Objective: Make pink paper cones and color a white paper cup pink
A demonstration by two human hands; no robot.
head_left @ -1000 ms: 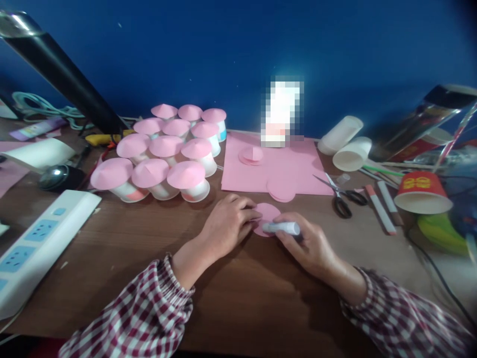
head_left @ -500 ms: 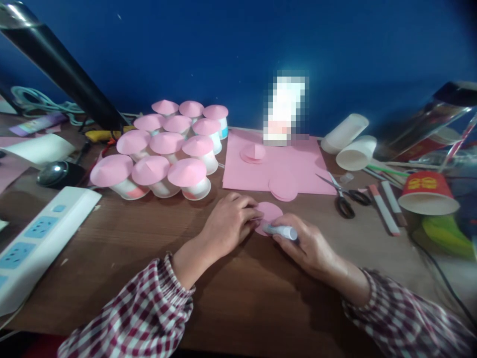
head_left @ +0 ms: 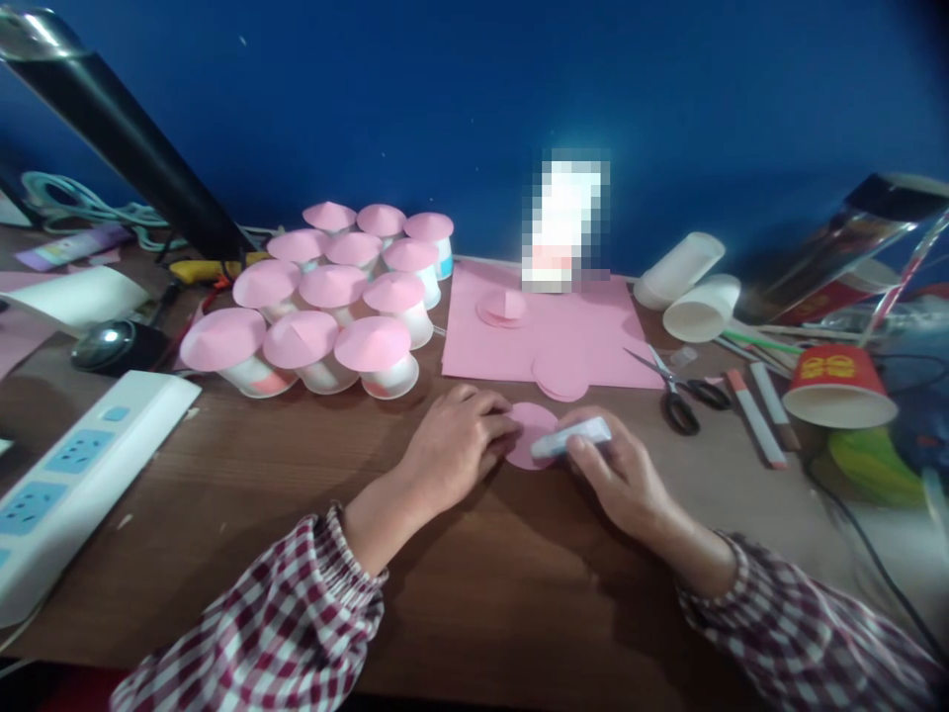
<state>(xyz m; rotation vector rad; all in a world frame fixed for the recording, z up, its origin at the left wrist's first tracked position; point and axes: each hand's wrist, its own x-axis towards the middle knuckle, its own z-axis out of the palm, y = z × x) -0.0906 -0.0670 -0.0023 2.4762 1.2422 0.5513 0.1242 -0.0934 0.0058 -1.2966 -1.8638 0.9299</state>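
Note:
My left hand is closed at the left edge of a pink paper circle, its fingertips gripping the rim against the table. In my right hand is a white tube that looks like a glue stick, held between thumb and fingers. The tube lies aslant, its left end over the right part of the circle; whether it touches the paper I cannot tell. Just behind, more pink paper circles overlap the front edge of a pink paper sheet, where a folded pink circle also rests.
Rows of paper cups topped with pink cones stand at the back left. Black-handled scissors, markers and a red paper cup are on the right. A white power strip runs along the left.
The glue stick has swung round and shifted slightly right with my right hand, baring more of the circle. My left hand stays in place.

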